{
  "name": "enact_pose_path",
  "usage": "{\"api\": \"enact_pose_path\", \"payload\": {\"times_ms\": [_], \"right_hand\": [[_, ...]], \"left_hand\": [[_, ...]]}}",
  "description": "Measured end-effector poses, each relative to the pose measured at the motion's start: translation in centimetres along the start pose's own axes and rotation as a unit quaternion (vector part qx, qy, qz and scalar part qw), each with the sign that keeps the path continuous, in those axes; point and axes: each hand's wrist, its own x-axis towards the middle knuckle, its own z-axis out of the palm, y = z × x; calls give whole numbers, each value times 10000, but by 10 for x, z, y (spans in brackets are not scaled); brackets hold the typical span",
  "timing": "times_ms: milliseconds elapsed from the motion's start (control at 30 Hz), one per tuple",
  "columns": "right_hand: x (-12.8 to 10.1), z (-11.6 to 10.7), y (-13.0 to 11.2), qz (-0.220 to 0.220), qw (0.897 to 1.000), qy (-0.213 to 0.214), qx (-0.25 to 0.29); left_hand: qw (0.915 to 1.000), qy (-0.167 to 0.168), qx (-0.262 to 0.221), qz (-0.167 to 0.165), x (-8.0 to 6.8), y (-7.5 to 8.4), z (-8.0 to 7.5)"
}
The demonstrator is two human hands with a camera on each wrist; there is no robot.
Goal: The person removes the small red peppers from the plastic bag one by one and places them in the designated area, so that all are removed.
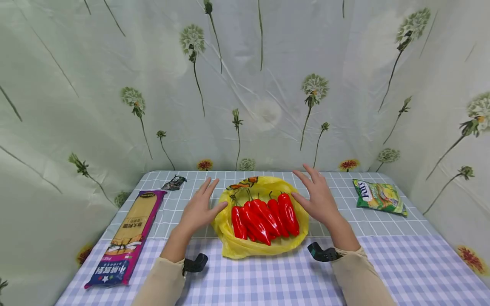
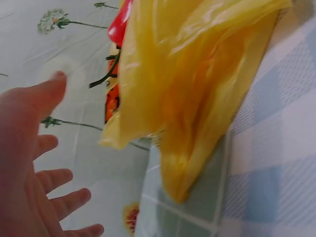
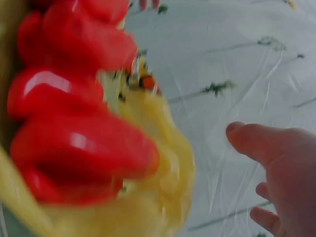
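Several glossy red peppers lie in a spread-open yellow plastic bag at the middle of the checked table. My left hand hovers just left of the bag, fingers straight and spread, holding nothing. My right hand hovers just right of it, also flat and empty. In the left wrist view the bag rises beside my spread left hand. The right wrist view has the peppers blurred and close, with my right hand apart from them.
A long purple noodle packet lies at the left edge of the table. A small dark wrapper sits at the back left, a green snack bag at the back right. A floral curtain closes in the back and sides.
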Motion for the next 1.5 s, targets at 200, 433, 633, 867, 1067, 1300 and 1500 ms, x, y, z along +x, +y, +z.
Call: {"api": "enact_pose_path", "payload": {"times_ms": [200, 433, 633, 867, 1067, 1300, 1500], "right_hand": [[3, 1, -24, -124, 9910, -102, 1331], [7, 7, -46, -182, 9706, -825, 2254], [8, 14, -56, 168, 9551, -1509, 2546], [7, 22, -61, 540, 9476, -1954, 2470], [6, 29, -62, 601, 9484, -1967, 2413], [7, 37, -60, 607, 9485, -2006, 2375], [5, 42, -60, 726, 9486, -2255, 2100]], "left_hand": [[9905, 208, -1355, 51, 4, -2, 12], [9565, 402, -2880, -237, 5, -1, 28], [9287, 347, -3643, -602, 3, -2, 41], [9111, 135, -4097, -443, 1, -7, 52], [9068, 48, -4204, -312, 1, -10, 55], [9063, -62, -4212, -341, 2, -14, 58], [9099, -102, -4135, -307, 2, -16, 63]]}}
